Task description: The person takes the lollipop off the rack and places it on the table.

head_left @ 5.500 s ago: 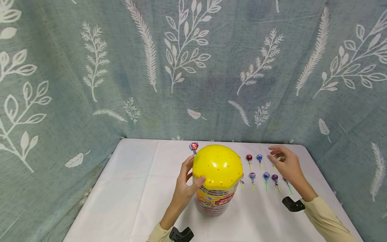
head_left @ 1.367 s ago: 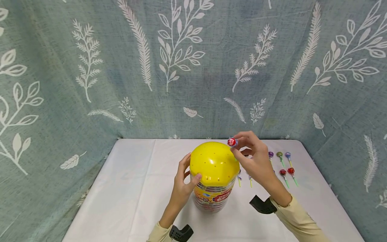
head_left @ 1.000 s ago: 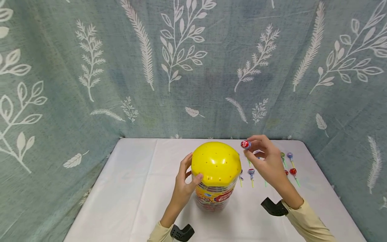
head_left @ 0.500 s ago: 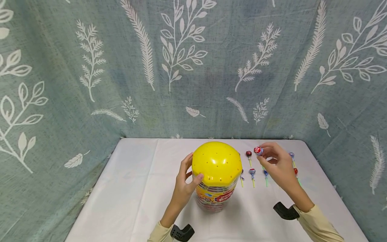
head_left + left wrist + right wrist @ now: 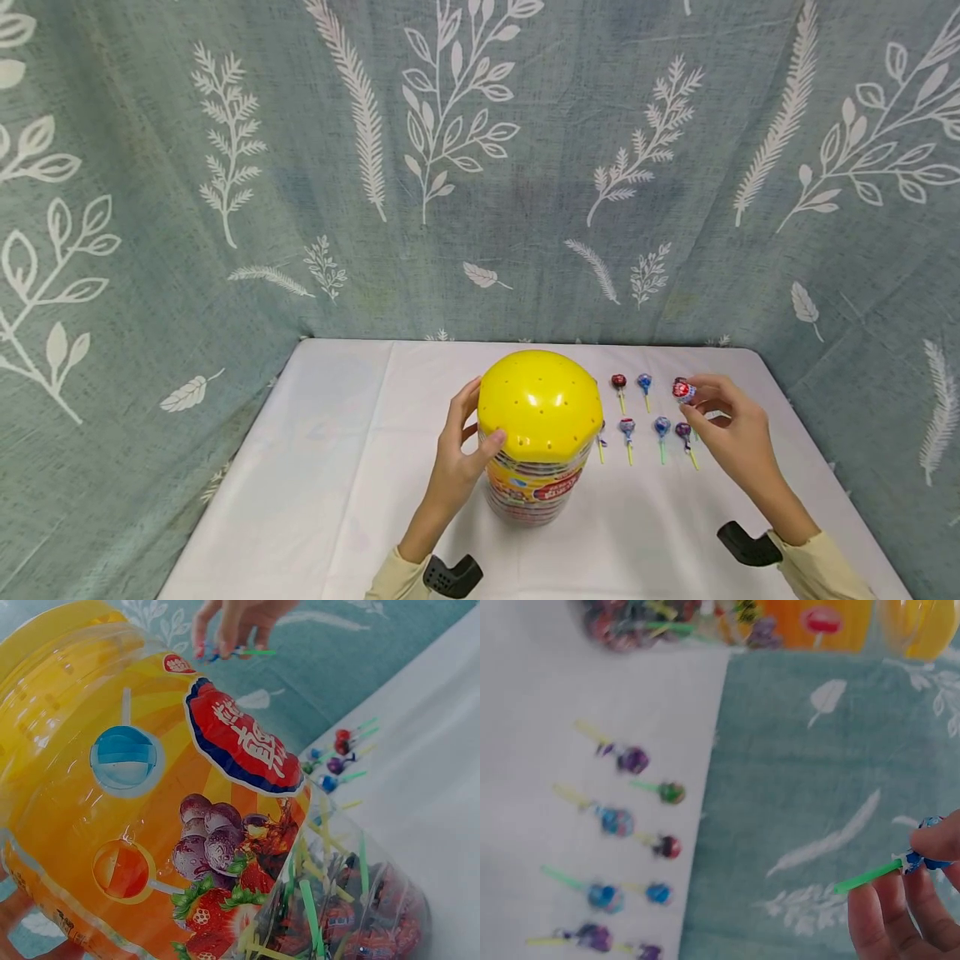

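My left hand grips the side of a clear plastic candy jar, its thumb at the edge of the yellow lid. The jar stands upright on the table; through its clear lower wall several lollipops show in the left wrist view. Thumb and fingers of my right hand pinch a lollipop in a red-and-blue wrapper. Its green stick shows in the right wrist view, crossing the fingers. The held lollipop is raised over the lollipops lying right of the jar.
Two rows of wrapped lollipops, among them a dark red one, a blue one and a purple one, lie on the white tablecloth. The right hand covers part of the rows. A leaf-patterned curtain hangs behind the table.
The lollipop beside my left hand earliest on is now in my right hand. That hand has moved from near the lid rightward over the rows. My left hand stays on the jar.
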Tool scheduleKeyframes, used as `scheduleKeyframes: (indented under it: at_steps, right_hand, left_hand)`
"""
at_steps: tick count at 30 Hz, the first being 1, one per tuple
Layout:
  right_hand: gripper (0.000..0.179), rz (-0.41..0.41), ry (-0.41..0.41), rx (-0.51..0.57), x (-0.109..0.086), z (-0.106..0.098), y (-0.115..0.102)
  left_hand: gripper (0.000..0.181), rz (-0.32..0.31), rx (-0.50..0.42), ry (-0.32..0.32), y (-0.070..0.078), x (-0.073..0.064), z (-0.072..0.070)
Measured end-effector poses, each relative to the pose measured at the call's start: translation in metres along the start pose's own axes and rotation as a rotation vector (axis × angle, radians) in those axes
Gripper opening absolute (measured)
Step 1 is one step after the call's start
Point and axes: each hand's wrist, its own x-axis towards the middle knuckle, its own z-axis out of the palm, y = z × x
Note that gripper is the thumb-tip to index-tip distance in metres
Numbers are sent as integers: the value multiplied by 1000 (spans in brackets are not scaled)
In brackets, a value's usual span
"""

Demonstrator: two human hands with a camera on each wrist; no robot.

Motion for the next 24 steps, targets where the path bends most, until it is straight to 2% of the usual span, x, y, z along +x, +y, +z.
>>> scheduleKeyframes:
  at_steps: [3,10,13,16,22,24]
  right_hand:
    - [35,4,12,-24,-1,-4,13]
    - [34,40,40,-85,-2,-13,47]
    - [33,81,42,-120,-2,-17,62]
    - [32,127,43,-151,-2,-22,78]
    - [28,181,70,-199,-1,-27,109]
    - [27,223,83,-197,0,-26,125]
  left_hand:
    - [68,-11,-6,2,6,0,0]
    - [68,-20,-5,1,39,-2,-1]
    - [68,-21,-3,-2,41,-2,-1]
    - [68,-5,4,1,39,-1,-1]
    - [68,12,22,11,12,-1,0]
    - [68,17,30,10,4,-1,0]
